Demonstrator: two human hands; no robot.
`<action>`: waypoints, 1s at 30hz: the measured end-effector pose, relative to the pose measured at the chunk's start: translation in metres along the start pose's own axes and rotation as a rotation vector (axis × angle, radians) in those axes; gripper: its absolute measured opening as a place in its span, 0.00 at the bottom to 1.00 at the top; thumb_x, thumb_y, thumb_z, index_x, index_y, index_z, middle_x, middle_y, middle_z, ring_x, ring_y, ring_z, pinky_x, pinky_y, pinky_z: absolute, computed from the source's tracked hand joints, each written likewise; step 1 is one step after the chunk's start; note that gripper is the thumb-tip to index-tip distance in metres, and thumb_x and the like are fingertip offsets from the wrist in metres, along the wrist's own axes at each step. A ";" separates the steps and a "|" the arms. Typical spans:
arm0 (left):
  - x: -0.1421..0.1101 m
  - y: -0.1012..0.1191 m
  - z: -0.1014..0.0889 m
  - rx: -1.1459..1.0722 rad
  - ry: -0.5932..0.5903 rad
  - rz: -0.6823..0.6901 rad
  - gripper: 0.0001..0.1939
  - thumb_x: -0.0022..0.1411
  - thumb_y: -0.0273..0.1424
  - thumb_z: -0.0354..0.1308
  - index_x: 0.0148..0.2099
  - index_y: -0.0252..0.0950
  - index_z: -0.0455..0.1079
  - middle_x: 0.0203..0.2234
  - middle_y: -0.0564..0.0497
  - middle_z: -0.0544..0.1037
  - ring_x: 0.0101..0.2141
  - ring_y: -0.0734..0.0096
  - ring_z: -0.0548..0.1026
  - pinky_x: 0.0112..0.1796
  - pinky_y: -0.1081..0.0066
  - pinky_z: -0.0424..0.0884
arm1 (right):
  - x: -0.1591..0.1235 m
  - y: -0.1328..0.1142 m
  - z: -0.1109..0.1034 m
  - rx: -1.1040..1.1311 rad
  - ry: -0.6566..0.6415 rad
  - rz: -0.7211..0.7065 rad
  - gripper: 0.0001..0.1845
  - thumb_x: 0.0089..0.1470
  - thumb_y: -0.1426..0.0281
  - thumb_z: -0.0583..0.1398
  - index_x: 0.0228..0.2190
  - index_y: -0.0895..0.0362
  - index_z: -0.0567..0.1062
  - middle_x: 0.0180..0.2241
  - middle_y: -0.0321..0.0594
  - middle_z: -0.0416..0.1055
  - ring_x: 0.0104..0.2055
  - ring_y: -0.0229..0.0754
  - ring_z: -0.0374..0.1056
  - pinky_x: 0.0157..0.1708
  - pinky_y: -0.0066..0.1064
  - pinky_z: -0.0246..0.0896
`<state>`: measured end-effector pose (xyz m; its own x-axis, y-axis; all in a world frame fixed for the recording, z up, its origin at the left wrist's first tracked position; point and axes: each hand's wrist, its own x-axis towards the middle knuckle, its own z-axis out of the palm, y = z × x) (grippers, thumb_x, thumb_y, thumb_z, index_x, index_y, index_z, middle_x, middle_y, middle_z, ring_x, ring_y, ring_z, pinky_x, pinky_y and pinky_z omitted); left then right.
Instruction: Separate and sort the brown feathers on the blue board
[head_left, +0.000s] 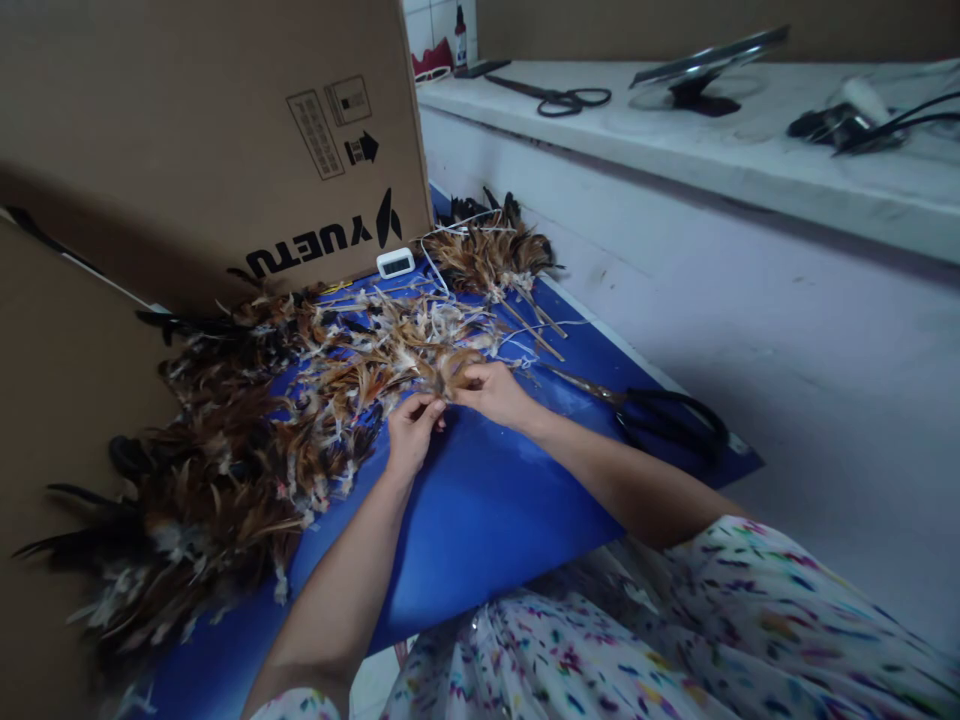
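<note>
Over the blue tabletop, my left hand and my right hand meet close together, fingers pinched on brown feathers. The feather tips fan up between the two hands; the quill ends are hidden by my fingers. Just beyond lies a spread of loose brown and white feathers. To the left, a darker heap of brown and black feathers reaches past the table's edge. Right of my right hand rest black-handled scissors, blades pointing toward the feathers.
A bundle of feathers with thin sticks and white string lies at the back. Near it, a small white digital device stands against a large cardboard box. The white ledge on the right holds other scissors and a tilted tablet-like object.
</note>
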<state>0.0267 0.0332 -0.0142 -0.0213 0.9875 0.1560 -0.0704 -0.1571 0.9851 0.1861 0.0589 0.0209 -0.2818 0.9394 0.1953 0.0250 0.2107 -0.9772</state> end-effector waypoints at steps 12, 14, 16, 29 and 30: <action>-0.001 0.003 0.001 0.021 0.002 0.039 0.12 0.54 0.38 0.64 0.29 0.34 0.73 0.15 0.56 0.70 0.17 0.79 0.67 0.22 0.76 0.65 | 0.000 -0.002 0.003 0.104 0.039 0.097 0.12 0.37 0.64 0.68 0.23 0.61 0.77 0.22 0.34 0.71 0.24 0.33 0.64 0.29 0.28 0.60; 0.000 0.003 0.001 0.024 0.001 0.044 0.12 0.54 0.38 0.64 0.29 0.34 0.73 0.16 0.56 0.70 0.17 0.79 0.67 0.22 0.76 0.64 | 0.000 -0.001 0.003 0.096 0.044 0.098 0.11 0.38 0.66 0.68 0.23 0.61 0.77 0.22 0.35 0.72 0.25 0.34 0.65 0.29 0.28 0.61; 0.000 0.003 0.001 0.034 0.000 0.047 0.11 0.54 0.38 0.64 0.28 0.35 0.73 0.16 0.56 0.70 0.17 0.79 0.67 0.21 0.76 0.64 | 0.001 -0.001 0.003 0.090 0.050 0.086 0.10 0.38 0.67 0.67 0.23 0.61 0.77 0.23 0.35 0.73 0.26 0.35 0.66 0.30 0.29 0.62; 0.003 0.005 0.002 -0.059 0.067 0.019 0.13 0.49 0.39 0.68 0.29 0.33 0.73 0.16 0.56 0.71 0.16 0.81 0.66 0.20 0.78 0.62 | 0.007 -0.008 -0.015 -0.076 0.076 -0.036 0.11 0.45 0.65 0.63 0.30 0.60 0.78 0.28 0.38 0.75 0.29 0.36 0.67 0.31 0.28 0.61; 0.004 0.005 0.002 -0.086 0.082 0.015 0.14 0.48 0.39 0.68 0.29 0.33 0.73 0.17 0.55 0.73 0.16 0.82 0.66 0.20 0.78 0.62 | 0.009 -0.010 -0.024 -0.105 0.143 -0.053 0.11 0.47 0.65 0.63 0.30 0.60 0.78 0.29 0.38 0.75 0.30 0.36 0.67 0.32 0.28 0.61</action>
<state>0.0285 0.0361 -0.0088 -0.1038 0.9816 0.1603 -0.1548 -0.1752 0.9723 0.2062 0.0720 0.0342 -0.1468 0.9534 0.2634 0.1156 0.2810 -0.9527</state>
